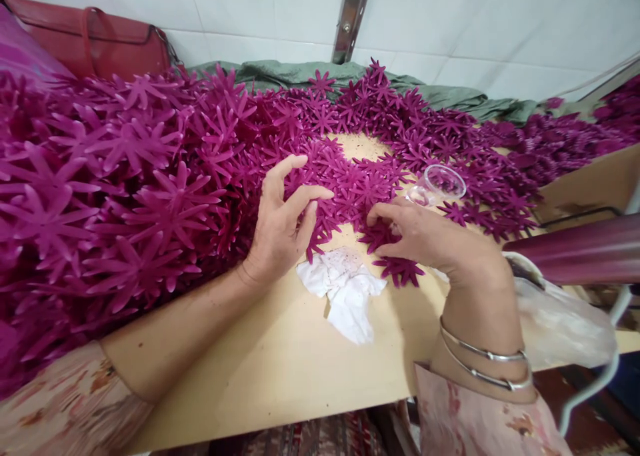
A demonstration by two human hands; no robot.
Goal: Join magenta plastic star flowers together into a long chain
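My left hand (287,216) hovers over the edge of a large heap of purple star-shaped artificial flower pieces (160,209), its fingers bent and spread with nothing between them. To its right, my right hand (417,233) curves down over a purple flower piece (379,235), thumb and forefinger apart on either side of it; whether they touch it is partly hidden. Another loose flower piece (400,271) lies just below that hand. Behind the knuckles is a small clear plastic cup (443,184). A crumpled white tissue (350,293) rests on the table between my wrists.
The pale yellow table (280,363) has its front edge near my lap. A red bag (95,39) sits at the back left, and green cloth (300,74) runs along the tiled wall. At right are a purple cylinder (585,249) and a clear plastic bag (560,323).
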